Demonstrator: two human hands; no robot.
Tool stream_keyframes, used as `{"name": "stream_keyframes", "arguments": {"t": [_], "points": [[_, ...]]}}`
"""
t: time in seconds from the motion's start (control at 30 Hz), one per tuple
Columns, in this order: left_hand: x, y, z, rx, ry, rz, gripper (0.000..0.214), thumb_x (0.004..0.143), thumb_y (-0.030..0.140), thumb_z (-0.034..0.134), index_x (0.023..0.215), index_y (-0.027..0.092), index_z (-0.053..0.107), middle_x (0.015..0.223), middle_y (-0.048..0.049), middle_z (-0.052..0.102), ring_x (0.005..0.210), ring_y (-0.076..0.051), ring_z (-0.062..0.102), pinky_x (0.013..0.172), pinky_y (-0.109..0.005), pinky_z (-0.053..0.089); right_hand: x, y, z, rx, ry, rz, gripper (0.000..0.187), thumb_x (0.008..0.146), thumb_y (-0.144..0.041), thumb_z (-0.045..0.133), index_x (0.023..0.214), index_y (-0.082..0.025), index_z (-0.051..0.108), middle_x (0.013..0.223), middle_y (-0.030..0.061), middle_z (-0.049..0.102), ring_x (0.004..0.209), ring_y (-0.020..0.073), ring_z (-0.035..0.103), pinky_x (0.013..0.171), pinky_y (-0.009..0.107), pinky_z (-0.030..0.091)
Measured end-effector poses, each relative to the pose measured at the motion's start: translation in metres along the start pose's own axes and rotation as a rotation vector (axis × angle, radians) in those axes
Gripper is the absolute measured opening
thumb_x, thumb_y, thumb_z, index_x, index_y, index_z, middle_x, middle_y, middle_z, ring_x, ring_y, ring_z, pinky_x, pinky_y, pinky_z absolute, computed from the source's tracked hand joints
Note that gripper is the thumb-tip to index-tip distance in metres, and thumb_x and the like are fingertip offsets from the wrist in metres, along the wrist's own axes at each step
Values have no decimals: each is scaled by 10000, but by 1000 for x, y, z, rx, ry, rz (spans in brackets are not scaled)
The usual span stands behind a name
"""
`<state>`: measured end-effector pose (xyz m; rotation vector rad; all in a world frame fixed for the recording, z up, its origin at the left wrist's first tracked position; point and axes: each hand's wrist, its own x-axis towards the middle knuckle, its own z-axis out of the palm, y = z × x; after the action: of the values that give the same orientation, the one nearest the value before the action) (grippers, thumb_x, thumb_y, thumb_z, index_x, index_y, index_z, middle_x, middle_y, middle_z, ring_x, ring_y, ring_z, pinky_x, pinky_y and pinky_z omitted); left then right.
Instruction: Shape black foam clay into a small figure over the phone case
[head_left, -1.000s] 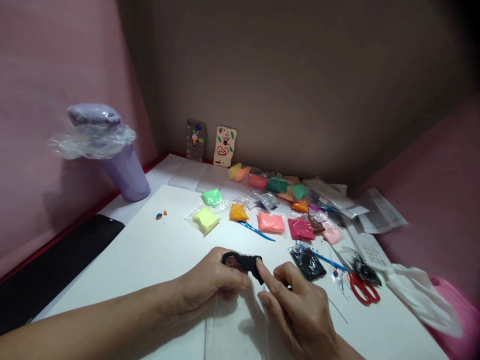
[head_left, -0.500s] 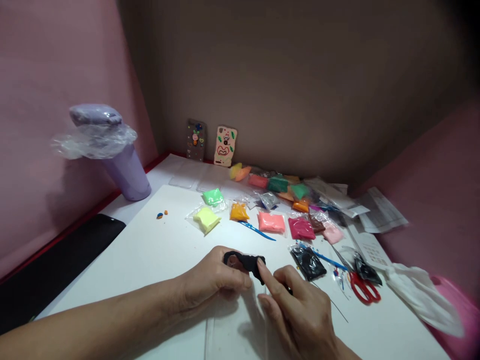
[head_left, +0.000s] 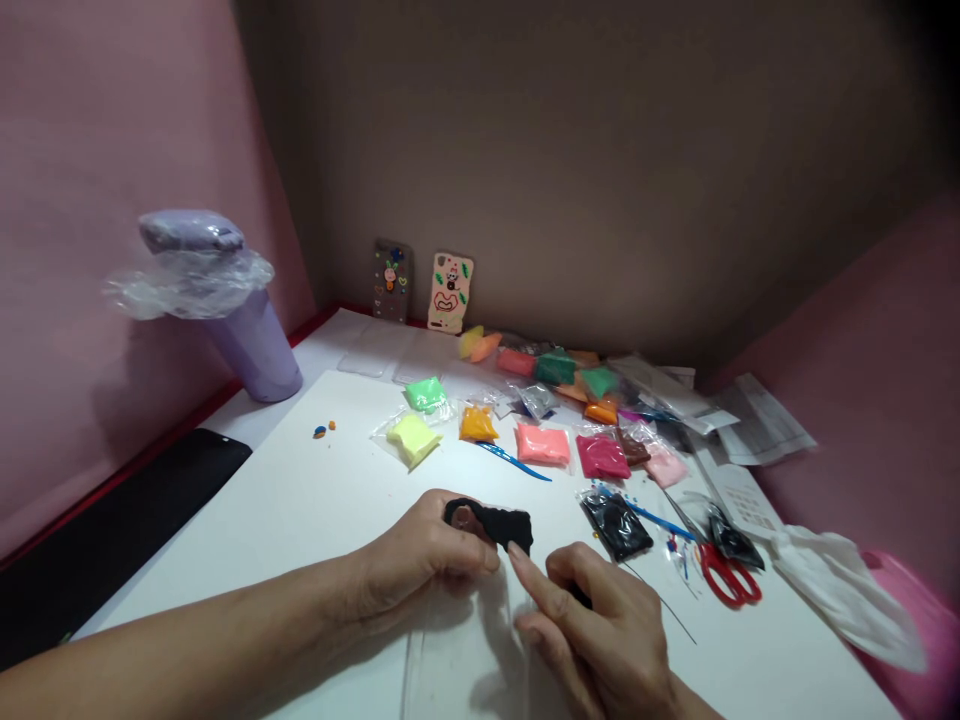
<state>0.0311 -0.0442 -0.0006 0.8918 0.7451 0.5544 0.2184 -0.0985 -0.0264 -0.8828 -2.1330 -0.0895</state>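
Observation:
My left hand [head_left: 429,548] grips the top end of a clear phone case [head_left: 461,655], thumb in front and fingers behind. Black clay [head_left: 508,524] is spread over that end of the case, around the camera opening. The index fingertip of my right hand [head_left: 604,618] touches the lower edge of the clay. Its other fingers are curled round a dark lump, apparently more black clay [head_left: 580,596], mostly hidden. To the right lies a packet of black clay [head_left: 619,526].
Clay packets, such as a pink one [head_left: 543,445] and a yellow one [head_left: 412,440], lie across the table. Red-handled scissors [head_left: 727,580] and a blue modelling tool [head_left: 514,461] are nearby. Two decorated cases lean on the wall. A purple tumbler [head_left: 251,345] stands left.
My right index finger has moved down and slightly left, from the clay's right end to its lower edge. The clay there now looks flatter and squarer.

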Motion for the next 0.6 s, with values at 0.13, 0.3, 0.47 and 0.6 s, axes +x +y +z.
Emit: {"name": "stream_keyframes", "arguments": {"t": [0.13,0.3,0.47,0.6], "points": [[-1,1,1,-25,-12,10,209,595,94,566,533,174,383,491,73,271,474,-68,189,459,-273,119,-1,2,0,-25,15,32,406,841,-115,530,1243,-58,547,715,77,521,607,153,476,470,252,379],[-1,1,1,-37,-26,20,194,636,84,553,579,172,390,523,73,263,494,-71,179,470,-275,118,2,0,3,-67,-13,-7,370,871,-178,523,1216,-54,567,674,69,526,585,147,467,461,243,372],[1,-4,0,11,-23,66,229,685,97,517,546,180,354,519,64,271,494,-77,202,470,-281,138,3,-3,5,-71,-48,-28,350,896,-243,505,1179,-58,596,629,58,506,560,144,450,446,241,371],[2,-6,0,9,-6,69,243,689,106,523,534,180,353,504,64,278,489,-78,217,467,-278,151,3,-2,3,-39,-52,-30,338,894,-257,513,1157,-71,617,612,47,485,540,139,428,438,237,348]]}}
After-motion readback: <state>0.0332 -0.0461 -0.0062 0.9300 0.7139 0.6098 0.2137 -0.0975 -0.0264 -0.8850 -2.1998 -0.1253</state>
